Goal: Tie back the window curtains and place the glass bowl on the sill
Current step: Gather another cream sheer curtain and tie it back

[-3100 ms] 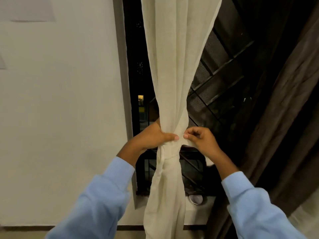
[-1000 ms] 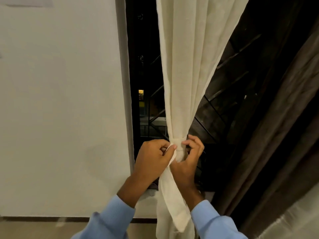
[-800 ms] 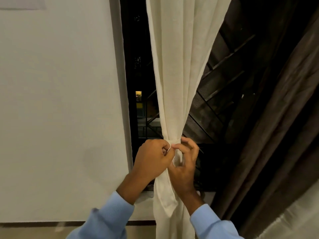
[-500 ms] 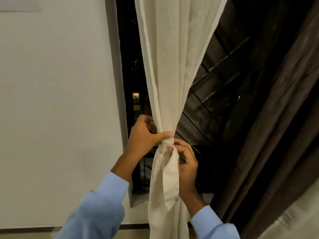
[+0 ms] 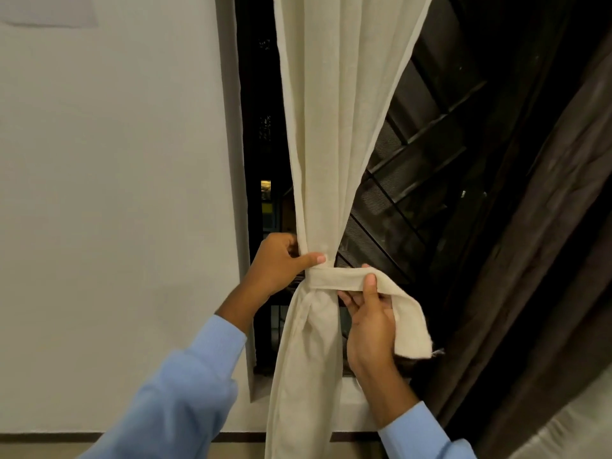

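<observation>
Head view: a plain off-white wall (image 5: 116, 193) stands left of a dark grilled window (image 5: 414, 160) with a pale sill (image 5: 351, 402) along its bottom edge. A cream fabric curtain (image 5: 331, 127) hangs near the window's left edge, cinched by a matching cream fabric band (image 5: 334, 279). Your left hand (image 5: 278, 263) clasps the gather just above the band. Your right hand (image 5: 371, 319) pinches the band's loose end.

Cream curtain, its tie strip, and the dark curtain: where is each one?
cream curtain (image 5: 334, 127), head view, hanging folds above the band.
tie strip (image 5: 334, 279), head view, flat stretch beside the wrap.
dark curtain (image 5: 556, 276), head view, its middle folds.
</observation>
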{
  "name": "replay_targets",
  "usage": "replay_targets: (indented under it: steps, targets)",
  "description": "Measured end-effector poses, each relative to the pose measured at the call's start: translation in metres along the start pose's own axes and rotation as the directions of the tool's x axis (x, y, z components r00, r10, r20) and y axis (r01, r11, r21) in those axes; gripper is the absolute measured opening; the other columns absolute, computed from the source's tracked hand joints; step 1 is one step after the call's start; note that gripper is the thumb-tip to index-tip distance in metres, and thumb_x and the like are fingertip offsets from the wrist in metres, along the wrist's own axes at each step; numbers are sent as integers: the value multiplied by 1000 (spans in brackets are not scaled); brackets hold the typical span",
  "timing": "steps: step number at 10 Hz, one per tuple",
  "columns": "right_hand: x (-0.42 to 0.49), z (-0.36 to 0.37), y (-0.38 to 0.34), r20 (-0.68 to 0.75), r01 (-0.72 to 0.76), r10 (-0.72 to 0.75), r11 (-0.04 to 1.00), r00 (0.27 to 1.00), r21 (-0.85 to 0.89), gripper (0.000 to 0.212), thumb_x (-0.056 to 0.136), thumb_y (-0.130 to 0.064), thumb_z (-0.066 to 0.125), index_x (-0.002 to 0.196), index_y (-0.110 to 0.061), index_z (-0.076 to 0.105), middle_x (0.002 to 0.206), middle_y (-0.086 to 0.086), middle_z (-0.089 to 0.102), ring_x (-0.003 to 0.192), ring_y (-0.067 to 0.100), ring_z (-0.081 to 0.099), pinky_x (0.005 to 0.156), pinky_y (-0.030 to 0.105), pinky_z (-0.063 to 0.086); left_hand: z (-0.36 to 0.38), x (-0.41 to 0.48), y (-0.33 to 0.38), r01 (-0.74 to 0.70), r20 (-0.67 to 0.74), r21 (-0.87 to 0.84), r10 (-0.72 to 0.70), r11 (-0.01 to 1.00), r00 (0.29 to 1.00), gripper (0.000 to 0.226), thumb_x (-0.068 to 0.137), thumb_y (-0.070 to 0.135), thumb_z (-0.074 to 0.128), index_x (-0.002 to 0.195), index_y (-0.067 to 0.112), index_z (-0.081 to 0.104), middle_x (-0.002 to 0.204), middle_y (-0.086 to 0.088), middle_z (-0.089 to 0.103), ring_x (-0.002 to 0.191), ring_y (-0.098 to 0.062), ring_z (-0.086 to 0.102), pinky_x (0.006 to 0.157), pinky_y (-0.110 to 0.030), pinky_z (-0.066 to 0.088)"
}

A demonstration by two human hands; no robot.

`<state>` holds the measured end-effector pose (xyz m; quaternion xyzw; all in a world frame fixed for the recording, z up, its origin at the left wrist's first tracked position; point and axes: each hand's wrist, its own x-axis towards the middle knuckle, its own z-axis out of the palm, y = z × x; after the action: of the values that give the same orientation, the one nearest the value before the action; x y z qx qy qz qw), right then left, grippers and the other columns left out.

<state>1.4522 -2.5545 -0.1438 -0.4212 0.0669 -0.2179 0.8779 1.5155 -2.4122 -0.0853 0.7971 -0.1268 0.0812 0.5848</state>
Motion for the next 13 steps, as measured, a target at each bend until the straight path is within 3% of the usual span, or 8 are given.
replay_targets:
  steps: [1, 4, 6, 7, 10, 11, 12, 13]
  targets:
    - [11, -2, -7, 43, -133, 127, 966, 991, 220, 19, 101, -17, 50, 115, -15, 62, 101, 4, 76, 100, 19, 72, 90, 40, 55, 0, -2, -2, 14, 1, -48, -14, 999, 1000, 38, 71, 23, 82, 105, 10, 71, 102, -3, 73, 90, -15, 71, 80, -41, 58]
    - [36, 5, -6, 167, -303, 290, 951, 942, 59, 37, 99, -21, 52, 132, -5, 54, 128, 20, 63, 116, 36, 62, 100, 54, 49, 6, -13, 5, 32, 177, -233, 10, 972, 984, 17, 79, 8, 73, 94, 15, 72, 92, 3, 74, 87, -16, 71, 72, -28, 59]
    - [35, 12, -6, 205, -327, 341, 940, 917, -97, 48, 80, -26, 66, 121, -2, 62, 95, 13, 68, 76, 20, 67, 68, 33, 56, 1, -15, 3, -67, 307, -154, 113, 986, 945, 32, 83, -11, 57, 97, 15, 70, 93, 12, 73, 90, -5, 68, 79, -19, 52]
    - [35, 8, -9, 279, -316, 392, 906, 877, -280, 14, 97, -6, 51, 94, -13, 62, 84, 4, 62, 69, 12, 62, 66, 28, 53, 7, -21, 7, -284, 359, -39, 279, 958, 891, 36, 83, -13, 58, 113, 4, 64, 113, 17, 55, 105, 20, 50, 88, -4, 39]
    - [36, 3, -17, 269, -290, 438, 844, 858, -451, 27, 99, 3, 43, 82, -14, 56, 69, 1, 57, 61, 11, 55, 59, 24, 47, 7, -9, -14, -374, 303, 170, 313, 912, 900, 50, 76, 44, 66, 118, 17, 65, 117, 7, 67, 110, -5, 61, 98, -31, 47]
    - [39, -3, -10, 170, -306, 385, 881, 907, -362, 26, 102, -13, 46, 84, -3, 62, 71, 18, 60, 53, 10, 63, 53, 20, 51, 8, -11, -16, -356, 229, 217, 307, 909, 924, 46, 76, 45, 67, 110, 13, 69, 107, 3, 72, 95, -7, 66, 88, -36, 54]
    - [23, -16, -1, 187, -79, 141, 950, 972, -302, 33, 93, -38, 61, 115, -14, 67, 105, 7, 74, 94, 17, 72, 82, 32, 58, 11, -15, -19, -289, 145, 255, 259, 923, 955, 38, 78, 41, 69, 103, 13, 70, 99, 1, 72, 87, -12, 67, 80, -42, 54]
    - [9, -25, 8, 249, 152, -56, 911, 967, -384, 51, 74, -21, 83, 119, -22, 60, 113, -1, 71, 102, 15, 69, 85, 30, 57, 15, -22, -22, -249, 14, 287, 256, 925, 967, 34, 78, 41, 73, 101, 17, 68, 94, 6, 70, 82, -9, 64, 73, -35, 55]
